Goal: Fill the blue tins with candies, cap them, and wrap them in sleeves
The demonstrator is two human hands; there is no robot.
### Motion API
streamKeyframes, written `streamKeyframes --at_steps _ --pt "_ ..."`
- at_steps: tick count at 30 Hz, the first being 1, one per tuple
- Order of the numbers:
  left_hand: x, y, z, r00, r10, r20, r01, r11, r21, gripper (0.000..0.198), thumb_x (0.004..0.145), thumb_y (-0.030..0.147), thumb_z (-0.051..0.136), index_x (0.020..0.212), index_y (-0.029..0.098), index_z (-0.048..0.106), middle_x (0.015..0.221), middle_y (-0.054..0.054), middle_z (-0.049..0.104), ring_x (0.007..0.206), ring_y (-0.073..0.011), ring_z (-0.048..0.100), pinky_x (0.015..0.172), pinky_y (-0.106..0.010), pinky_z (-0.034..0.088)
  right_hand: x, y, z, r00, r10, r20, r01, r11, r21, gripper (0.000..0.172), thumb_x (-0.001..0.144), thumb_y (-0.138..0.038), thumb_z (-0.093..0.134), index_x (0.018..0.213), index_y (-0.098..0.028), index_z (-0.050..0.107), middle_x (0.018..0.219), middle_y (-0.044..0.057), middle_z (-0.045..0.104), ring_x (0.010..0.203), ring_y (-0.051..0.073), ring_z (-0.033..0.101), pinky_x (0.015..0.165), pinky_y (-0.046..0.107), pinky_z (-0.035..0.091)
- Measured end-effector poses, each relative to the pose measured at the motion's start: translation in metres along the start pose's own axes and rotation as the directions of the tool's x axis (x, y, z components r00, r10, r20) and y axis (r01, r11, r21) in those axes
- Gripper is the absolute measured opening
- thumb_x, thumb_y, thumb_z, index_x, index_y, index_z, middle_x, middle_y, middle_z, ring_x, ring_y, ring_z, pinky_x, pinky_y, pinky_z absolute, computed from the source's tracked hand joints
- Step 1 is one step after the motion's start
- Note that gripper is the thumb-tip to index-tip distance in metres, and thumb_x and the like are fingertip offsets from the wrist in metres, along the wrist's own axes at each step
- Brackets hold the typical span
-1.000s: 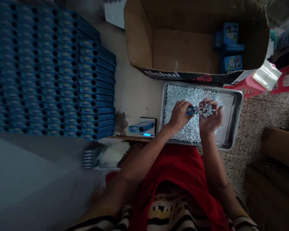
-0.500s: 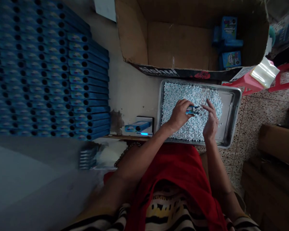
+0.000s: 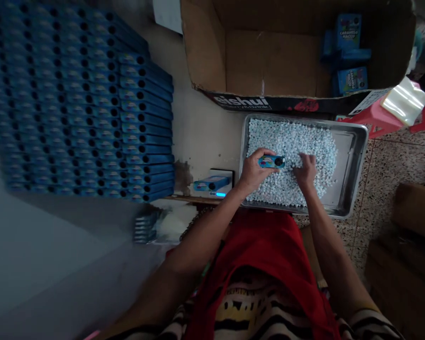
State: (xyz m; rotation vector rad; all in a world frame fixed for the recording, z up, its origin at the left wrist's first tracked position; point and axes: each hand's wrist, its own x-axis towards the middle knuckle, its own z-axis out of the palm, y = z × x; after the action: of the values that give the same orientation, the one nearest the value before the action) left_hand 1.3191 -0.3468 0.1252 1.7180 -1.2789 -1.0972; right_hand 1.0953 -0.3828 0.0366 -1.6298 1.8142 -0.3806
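A metal tray [image 3: 354, 160] holds a heap of small white candies [image 3: 293, 141]. Over it, my left hand [image 3: 253, 172] is closed around a small blue box [image 3: 271, 162] with a round hole, held flat. My right hand [image 3: 305, 171] lies palm down in the candies just right of the box, its fingers curled into the heap. What the fingers hold cannot be made out.
Rows of stacked flat blue boxes [image 3: 92, 108] cover the table at the left. A small scale [image 3: 217, 184] carries one blue box. An open cardboard carton [image 3: 286, 52] with a few blue boxes lies behind the tray. A pink stool [image 3: 375, 118] stands at right.
My right hand held a palmful of candies at the box's end, then tipped them out and dropped into the heap. My left hand turned the box flat.
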Motion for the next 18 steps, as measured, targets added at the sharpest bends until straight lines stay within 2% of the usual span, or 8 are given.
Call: streamKeyframes --at_steps 1,2,4,6,8,9,11,18 --pt "0.0 0.0 -0.001 1.0 0.001 0.007 -0.001 1.0 0.002 0.045 0.074 0.009 0.095 0.109 0.024 0.071 0.119 -0.003 0.08 0.114 -0.0219 0.076 0.105 -0.039 0.06 0.009 -0.007 -0.006 0.996 0.087 -0.025 -0.081 0.979 0.188 0.047 0.077 -0.033 0.073 0.122 -0.019 0.072 0.124 0.015 0.07 0.12 0.033 0.064 0.101 0.047 0.056" --pt "0.001 0.001 -0.001 1.0 0.004 0.01 -0.004 1.0 0.016 0.045 0.073 0.009 0.095 0.109 0.023 0.071 0.119 -0.003 0.08 0.112 -0.0219 0.076 0.103 -0.038 0.06 0.013 -0.015 -0.013 0.985 0.171 0.0 -0.157 0.905 0.396 0.043 0.075 -0.038 0.076 0.114 -0.021 0.071 0.112 0.01 0.071 0.11 0.029 0.067 0.093 0.042 0.058" --pt "0.002 0.006 0.0 1.0 0.015 -0.005 -0.015 0.997 0.076 0.046 0.072 0.008 0.094 0.108 0.022 0.072 0.116 -0.003 0.08 0.108 -0.0223 0.076 0.099 -0.038 0.06 0.01 -0.036 -0.031 0.958 0.238 0.161 -0.276 0.605 0.746 0.043 0.07 -0.045 0.083 0.104 -0.025 0.066 0.095 0.002 0.069 0.092 0.022 0.068 0.076 0.032 0.056" --pt "0.003 0.012 0.004 0.999 0.039 -0.006 -0.038 0.986 0.164 0.046 0.07 0.006 0.093 0.106 0.022 0.072 0.113 -0.003 0.08 0.107 -0.024 0.075 0.098 -0.038 0.059 -0.004 -0.062 -0.05 0.948 0.17 0.27 -0.309 0.277 0.91 0.044 0.068 -0.05 0.087 0.097 -0.026 0.063 0.091 -0.001 0.067 0.087 0.019 0.068 0.068 0.028 0.051" --pt "0.004 0.019 0.009 0.997 0.074 0.022 -0.078 0.968 0.24 0.045 0.068 0.004 0.092 0.103 0.023 0.072 0.11 -0.003 0.08 0.109 -0.0262 0.074 0.099 -0.04 0.058 -0.021 -0.09 -0.065 0.97 0.096 0.223 -0.231 0.087 0.969 0.039 0.072 -0.053 0.086 0.089 -0.027 0.062 0.091 -0.001 0.067 0.091 0.019 0.069 0.075 0.031 0.054" --pt "0.004 0.023 0.012 0.995 0.089 0.043 -0.097 0.959 0.265 0.043 0.069 0.004 0.092 0.102 0.023 0.072 0.109 -0.004 0.08 0.11 -0.0271 0.073 0.099 -0.041 0.057 -0.028 -0.102 -0.071 0.983 0.074 0.17 -0.174 0.046 0.984 0.036 0.076 -0.055 0.083 0.086 -0.027 0.062 0.09 0.0 0.066 0.093 0.019 0.069 0.082 0.034 0.057" --pt "0.004 0.028 0.017 0.992 0.101 0.076 -0.119 0.95 0.288 0.042 0.07 0.004 0.091 0.101 0.023 0.071 0.109 -0.004 0.079 0.111 -0.0283 0.073 0.1 -0.042 0.056 -0.037 -0.12 -0.078 0.997 0.045 0.07 -0.072 0.039 0.997 0.032 0.082 -0.056 0.078 0.08 -0.027 0.064 0.087 0.0 0.065 0.092 0.02 0.067 0.094 0.04 0.057" --pt "0.006 0.041 0.03 0.988 0.109 0.113 -0.143 0.923 0.358 0.035 0.075 0.008 0.086 0.103 0.023 0.07 0.11 -0.008 0.078 0.108 -0.0309 0.07 0.095 -0.044 0.053 -0.037 -0.14 -0.077 0.991 0.051 -0.12 0.103 0.26 0.96 0.04 0.09 -0.062 0.059 0.068 -0.029 0.062 0.082 0.004 0.062 0.09 0.024 0.065 0.103 0.049 0.054"
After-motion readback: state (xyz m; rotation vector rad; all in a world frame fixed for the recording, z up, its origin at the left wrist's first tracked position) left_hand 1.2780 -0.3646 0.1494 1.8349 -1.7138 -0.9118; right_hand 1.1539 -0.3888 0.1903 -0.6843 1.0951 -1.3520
